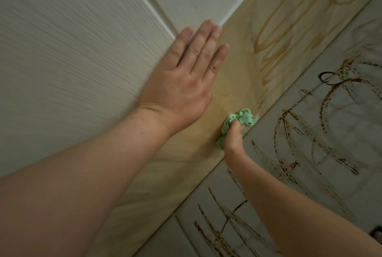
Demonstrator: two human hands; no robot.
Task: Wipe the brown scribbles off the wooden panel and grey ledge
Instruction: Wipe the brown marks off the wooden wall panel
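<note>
At the lower edge of the wooden panel [186, 163], just beside its seam with the grey ledge [355, 138], the right hand [234, 135] grips a crumpled green cloth [245, 117]. The fingers are curled round the cloth and press it against the wood. The cloth touches the panel only; it lies close to the ledge, but whether it meets the seam cannot be told.

The left hand [182, 85] lies flat and holds nothing, its fingers straight and close together. The palm rests on the panel and the fingertips reach the white wall board [72, 50] above it. The two hands are apart, the left higher and further along the panel than the right.

Pale brown scribbles [275, 29] run in loops over the upper right part of the panel, well away from the cloth. The wood around the cloth and under the left hand shows a faint yellowish smear and no distinct lines.

Dark brown scribbles [289, 130] cover much of the ledge in arcs and straight strokes, from beside the right forearm to the lower edge of the view. The wall board carries a fine ribbed texture and a raised strip [148, 2].
</note>
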